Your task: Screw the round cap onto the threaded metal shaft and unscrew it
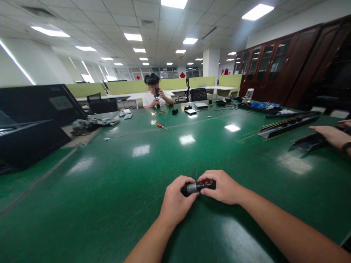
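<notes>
Low in the head view, a slim black cylinder with a grey band (pixel 192 188) lies level between my two hands, just over the green table (pixel 131 160). Its exact kind is hard to make out. My left hand (pixel 175 199) is closed round the cylinder's left part, thumb below and fingers above. On its right, darker part, my right hand (pixel 223 188) grips with thumb and fingertips. The fingers cover both ends in part, and a narrow ridged stretch shows between the hands.
An orange-handled screwdriver (pixel 161 126) lies mid-table. Black panels (pixel 30 128) and circuit boards (pixel 94 124) stand left. At right, another person's hand (pixel 333 135) touches a dark part near long thin rods (pixel 285 126). Across the table sits a person (pixel 156 93) holding a dark object.
</notes>
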Demonstrator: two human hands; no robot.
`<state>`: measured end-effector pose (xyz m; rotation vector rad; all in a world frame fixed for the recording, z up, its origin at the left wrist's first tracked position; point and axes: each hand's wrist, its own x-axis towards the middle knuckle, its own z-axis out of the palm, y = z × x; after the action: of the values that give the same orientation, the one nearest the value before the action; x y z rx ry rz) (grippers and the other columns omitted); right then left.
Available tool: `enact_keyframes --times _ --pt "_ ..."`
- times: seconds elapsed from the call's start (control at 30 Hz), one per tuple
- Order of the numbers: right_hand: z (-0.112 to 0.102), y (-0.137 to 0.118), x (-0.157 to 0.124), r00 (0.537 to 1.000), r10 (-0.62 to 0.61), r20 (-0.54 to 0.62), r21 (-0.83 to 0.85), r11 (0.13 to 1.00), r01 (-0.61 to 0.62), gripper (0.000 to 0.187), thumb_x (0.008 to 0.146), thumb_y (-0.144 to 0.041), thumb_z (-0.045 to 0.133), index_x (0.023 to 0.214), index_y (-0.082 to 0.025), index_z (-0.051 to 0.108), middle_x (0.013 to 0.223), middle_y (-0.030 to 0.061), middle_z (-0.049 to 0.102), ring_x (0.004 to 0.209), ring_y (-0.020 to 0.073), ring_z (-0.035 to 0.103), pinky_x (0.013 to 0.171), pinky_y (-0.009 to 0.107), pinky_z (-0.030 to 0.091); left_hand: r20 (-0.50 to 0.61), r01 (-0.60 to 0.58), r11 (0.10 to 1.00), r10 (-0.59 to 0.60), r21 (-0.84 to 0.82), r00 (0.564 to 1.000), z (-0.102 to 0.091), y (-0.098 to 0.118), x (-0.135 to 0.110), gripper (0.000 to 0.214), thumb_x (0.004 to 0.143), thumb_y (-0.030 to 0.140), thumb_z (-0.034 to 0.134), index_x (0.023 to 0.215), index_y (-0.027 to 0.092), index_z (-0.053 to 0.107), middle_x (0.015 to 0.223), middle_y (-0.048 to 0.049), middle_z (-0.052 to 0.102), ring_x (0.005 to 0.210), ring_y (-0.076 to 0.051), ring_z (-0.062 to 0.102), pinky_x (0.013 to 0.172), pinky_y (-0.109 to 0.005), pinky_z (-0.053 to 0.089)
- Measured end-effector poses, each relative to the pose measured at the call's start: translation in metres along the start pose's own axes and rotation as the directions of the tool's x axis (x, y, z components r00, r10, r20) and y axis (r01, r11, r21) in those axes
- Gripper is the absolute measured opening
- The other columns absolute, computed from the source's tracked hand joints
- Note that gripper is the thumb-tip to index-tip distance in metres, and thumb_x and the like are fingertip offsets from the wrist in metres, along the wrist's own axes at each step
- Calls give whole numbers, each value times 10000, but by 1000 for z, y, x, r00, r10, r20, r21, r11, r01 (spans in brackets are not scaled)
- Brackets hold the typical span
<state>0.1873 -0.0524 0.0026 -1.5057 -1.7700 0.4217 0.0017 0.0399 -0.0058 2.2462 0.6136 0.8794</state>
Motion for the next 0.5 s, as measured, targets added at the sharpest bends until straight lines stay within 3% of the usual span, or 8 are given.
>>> enact_keyframes --times 0.5 --pt "2 -1 -1 1000 -2 19 35 999 1 123 815 -251 684 899 -187 747 793 14 707 734 144 631 684 248 432 -25 -48 999 48 -17 999 2 -2 -3 263 702 66 740 895 229 668 890 21 680 834 -154 634 758 -263 468"
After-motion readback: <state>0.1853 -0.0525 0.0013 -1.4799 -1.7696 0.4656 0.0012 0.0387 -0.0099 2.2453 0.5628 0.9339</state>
